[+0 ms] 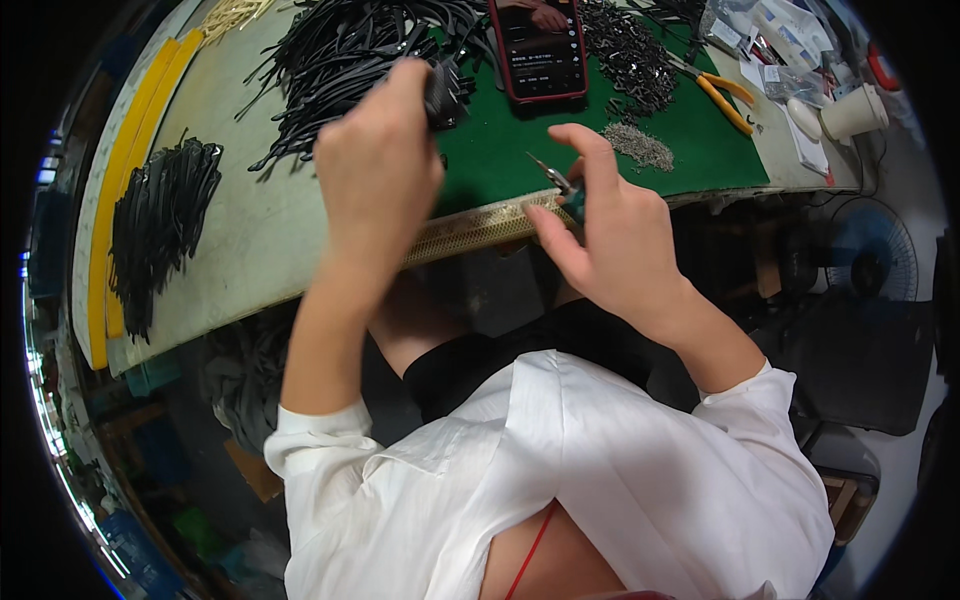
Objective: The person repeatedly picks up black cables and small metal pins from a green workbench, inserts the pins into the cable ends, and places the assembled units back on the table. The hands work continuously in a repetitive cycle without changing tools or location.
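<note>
My left hand (380,170) is closed and slightly blurred over the near edge of a large heap of black straps (345,70). A dark ribbed piece (442,95) shows at its fingers; whether they grip it I cannot make out. Held in my right hand (615,225) is a small pointed tool (550,173) with a metal shaft and a dark teal handle, its tip aimed up and left. The index finger and thumb reach forward past the handle. Below the tool, a gold perforated strip (470,232) runs along the table's front edge.
On the green mat (700,150) lie a phone (540,50), small black parts (635,65), small metal bits (640,147) and yellow-handled pliers (722,95). A strap bundle (165,220) and yellow strips (115,200) lie left. A white cup (853,113) and a fan (870,250) are right.
</note>
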Demonstrator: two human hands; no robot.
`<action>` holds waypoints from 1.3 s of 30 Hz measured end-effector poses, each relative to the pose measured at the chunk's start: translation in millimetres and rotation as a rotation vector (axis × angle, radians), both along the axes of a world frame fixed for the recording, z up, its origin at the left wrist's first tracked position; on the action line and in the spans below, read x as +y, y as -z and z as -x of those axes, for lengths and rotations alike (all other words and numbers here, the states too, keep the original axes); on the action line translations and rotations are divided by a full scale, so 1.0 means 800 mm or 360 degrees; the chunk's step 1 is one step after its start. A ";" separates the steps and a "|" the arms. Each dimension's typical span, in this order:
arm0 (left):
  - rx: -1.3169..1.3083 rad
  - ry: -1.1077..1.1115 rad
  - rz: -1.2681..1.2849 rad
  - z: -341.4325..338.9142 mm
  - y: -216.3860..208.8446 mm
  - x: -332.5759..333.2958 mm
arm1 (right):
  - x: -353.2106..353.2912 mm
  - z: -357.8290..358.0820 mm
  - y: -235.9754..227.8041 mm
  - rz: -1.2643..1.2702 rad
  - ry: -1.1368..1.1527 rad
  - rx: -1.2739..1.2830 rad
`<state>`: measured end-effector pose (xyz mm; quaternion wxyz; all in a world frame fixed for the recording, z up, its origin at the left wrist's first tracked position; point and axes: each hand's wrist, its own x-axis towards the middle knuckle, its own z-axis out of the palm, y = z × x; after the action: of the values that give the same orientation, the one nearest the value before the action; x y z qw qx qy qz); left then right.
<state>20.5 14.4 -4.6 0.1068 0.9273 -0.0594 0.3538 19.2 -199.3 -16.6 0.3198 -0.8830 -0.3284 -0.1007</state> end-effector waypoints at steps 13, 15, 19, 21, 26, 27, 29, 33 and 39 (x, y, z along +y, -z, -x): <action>0.0824 -0.0105 -0.0151 -0.082 0.002 0.085 | -0.096 -0.034 0.002 -0.0133 0.0314 0.0395; 0.0849 -0.0110 -0.0049 -0.081 0.000 0.086 | -0.107 -0.045 -0.010 -0.0067 0.0399 0.0599; 0.0630 -0.0093 0.0029 -0.080 0.009 0.114 | -0.126 -0.068 -0.005 0.0223 0.0040 0.0419; 0.0545 -0.0108 0.0100 -0.073 -0.014 0.108 | -0.131 -0.071 -0.004 0.0430 -0.0080 0.0315; -0.0020 0.0334 0.0539 -0.044 -0.032 0.098 | -0.132 -0.077 -0.006 0.0626 -0.0152 0.0300; 0.0114 0.0348 0.0585 -0.037 -0.033 0.095 | -0.133 -0.077 -0.006 0.0635 -0.0154 0.0299; 0.0154 0.0461 0.0737 -0.019 -0.033 0.071 | -0.134 -0.077 -0.008 0.0642 -0.0169 0.0296; 0.0430 0.0608 0.1195 0.012 -0.023 0.037 | -0.133 -0.077 -0.015 0.0725 -0.0180 0.0334; 0.0470 0.0628 0.1368 0.020 -0.018 0.006 | -0.129 -0.077 -0.013 0.0790 -0.0134 0.0337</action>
<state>4.4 19.1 10.1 0.5516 0.8108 -0.0667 0.1842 81.0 -302.9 -5.8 0.1300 -0.9255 -0.3443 0.0891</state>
